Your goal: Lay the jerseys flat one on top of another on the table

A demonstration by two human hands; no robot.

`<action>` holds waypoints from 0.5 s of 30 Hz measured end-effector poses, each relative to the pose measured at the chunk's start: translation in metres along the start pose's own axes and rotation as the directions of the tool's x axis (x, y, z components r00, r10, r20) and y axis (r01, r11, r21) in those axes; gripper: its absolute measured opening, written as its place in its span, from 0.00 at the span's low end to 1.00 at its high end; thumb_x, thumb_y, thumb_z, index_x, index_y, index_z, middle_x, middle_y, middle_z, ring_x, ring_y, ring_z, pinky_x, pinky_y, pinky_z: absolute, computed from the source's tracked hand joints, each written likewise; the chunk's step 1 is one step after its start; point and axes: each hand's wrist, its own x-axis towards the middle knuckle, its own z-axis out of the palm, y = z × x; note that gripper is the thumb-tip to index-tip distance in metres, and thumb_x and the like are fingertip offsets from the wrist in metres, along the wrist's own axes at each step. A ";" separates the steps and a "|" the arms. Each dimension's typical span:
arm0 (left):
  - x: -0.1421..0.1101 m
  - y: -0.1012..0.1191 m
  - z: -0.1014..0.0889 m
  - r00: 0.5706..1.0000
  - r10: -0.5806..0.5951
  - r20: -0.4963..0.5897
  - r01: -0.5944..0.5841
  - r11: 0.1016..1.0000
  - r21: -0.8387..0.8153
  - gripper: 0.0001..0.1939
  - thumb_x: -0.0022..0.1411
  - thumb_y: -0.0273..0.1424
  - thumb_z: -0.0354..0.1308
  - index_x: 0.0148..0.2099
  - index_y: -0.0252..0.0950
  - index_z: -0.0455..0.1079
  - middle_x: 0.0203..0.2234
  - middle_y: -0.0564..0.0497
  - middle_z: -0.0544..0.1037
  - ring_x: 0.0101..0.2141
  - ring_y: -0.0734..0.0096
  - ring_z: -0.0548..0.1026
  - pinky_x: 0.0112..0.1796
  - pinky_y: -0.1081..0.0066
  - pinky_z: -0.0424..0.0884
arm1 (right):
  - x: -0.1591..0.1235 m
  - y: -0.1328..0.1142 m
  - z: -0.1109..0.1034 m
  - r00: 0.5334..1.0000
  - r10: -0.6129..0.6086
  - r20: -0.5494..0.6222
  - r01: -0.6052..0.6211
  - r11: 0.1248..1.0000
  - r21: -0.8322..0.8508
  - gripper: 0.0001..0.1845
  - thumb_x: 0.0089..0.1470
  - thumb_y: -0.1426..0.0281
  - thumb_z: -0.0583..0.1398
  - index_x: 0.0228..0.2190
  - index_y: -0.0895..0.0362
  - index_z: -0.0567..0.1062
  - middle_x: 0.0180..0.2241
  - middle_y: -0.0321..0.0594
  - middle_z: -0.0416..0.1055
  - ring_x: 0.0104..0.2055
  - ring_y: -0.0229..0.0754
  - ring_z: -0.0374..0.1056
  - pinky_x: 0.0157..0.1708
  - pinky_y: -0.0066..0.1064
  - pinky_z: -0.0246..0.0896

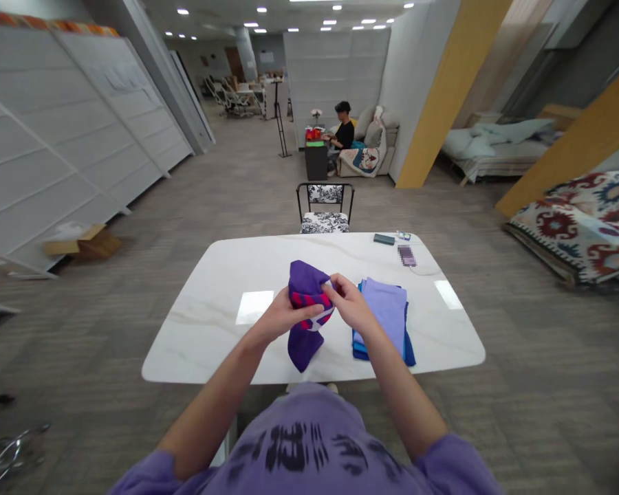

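The left hand (281, 317) is clenched on the lower left side of a purple cloth (305, 313) with red stripes, held just above the table (211, 302). The cloth looks light, soft and limp: its loose end droops below the hands toward the near edge, so it is best taken by edges or corners. The right hand (351, 304) pinches its upper right edge. Just right of that hand lies a stack (386, 323) of folded cloths
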 end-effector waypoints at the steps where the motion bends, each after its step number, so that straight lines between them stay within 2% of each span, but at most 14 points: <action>1: -0.001 -0.001 -0.003 1.000 -0.007 0.008 0.007 0.999 -0.042 0.14 0.52 0.35 0.51 0.42 0.38 0.63 0.39 0.49 0.66 0.41 0.60 0.63 0.44 0.64 0.58 | 0.002 -0.003 0.006 1.000 -0.005 -0.002 0.005 1.000 0.006 0.09 0.47 0.62 0.51 0.31 0.53 0.62 0.26 0.33 0.60 0.28 0.32 0.56 0.30 0.23 0.54; 4: -0.003 -0.008 -0.023 0.998 0.023 -0.054 -0.034 0.979 -0.200 0.14 0.56 0.37 0.46 0.43 0.38 0.63 0.40 0.50 0.65 0.42 0.62 0.62 0.44 0.65 0.58 | 0.005 -0.017 0.022 0.998 -0.040 -0.048 0.040 0.999 -0.004 0.09 0.44 0.64 0.55 0.29 0.54 0.62 0.24 0.33 0.58 0.27 0.31 0.54 0.30 0.22 0.53; 7: -0.004 -0.013 -0.060 0.976 0.099 -0.192 -0.156 0.938 -0.309 0.13 0.55 0.34 0.48 0.44 0.39 0.62 0.40 0.52 0.65 0.43 0.64 0.61 0.44 0.68 0.58 | 0.007 -0.030 0.041 0.995 -0.064 -0.080 0.064 0.998 0.002 0.08 0.44 0.65 0.55 0.28 0.55 0.62 0.24 0.33 0.57 0.26 0.31 0.54 0.29 0.22 0.52; 11: -0.014 -0.010 -0.130 0.919 0.224 -0.325 -0.337 0.872 -0.354 0.11 0.55 0.29 0.50 0.42 0.37 0.61 0.40 0.51 0.65 0.42 0.67 0.62 0.42 0.70 0.60 | 0.023 -0.046 0.080 0.983 -0.076 -0.167 0.082 0.996 0.033 0.09 0.48 0.64 0.51 0.32 0.54 0.60 0.27 0.34 0.59 0.28 0.32 0.56 0.30 0.22 0.53; 13: -0.024 -0.007 -0.169 0.906 0.262 -0.334 -0.380 0.850 -0.364 0.10 0.55 0.28 0.48 0.41 0.35 0.60 0.39 0.50 0.65 0.40 0.68 0.63 0.39 0.70 0.61 | 0.037 -0.054 0.106 0.972 -0.087 -0.217 0.090 0.996 0.005 0.10 0.49 0.64 0.49 0.34 0.54 0.59 0.28 0.34 0.60 0.30 0.32 0.56 0.31 0.23 0.54; 15: -0.035 -0.005 -0.205 0.914 0.271 -0.301 -0.377 0.841 -0.388 0.08 0.57 0.27 0.44 0.41 0.34 0.59 0.39 0.49 0.64 0.39 0.69 0.64 0.36 0.71 0.62 | 0.052 -0.062 0.135 0.968 -0.100 -0.229 0.094 0.995 -0.037 0.10 0.50 0.64 0.48 0.35 0.54 0.59 0.29 0.34 0.60 0.31 0.32 0.57 0.33 0.23 0.54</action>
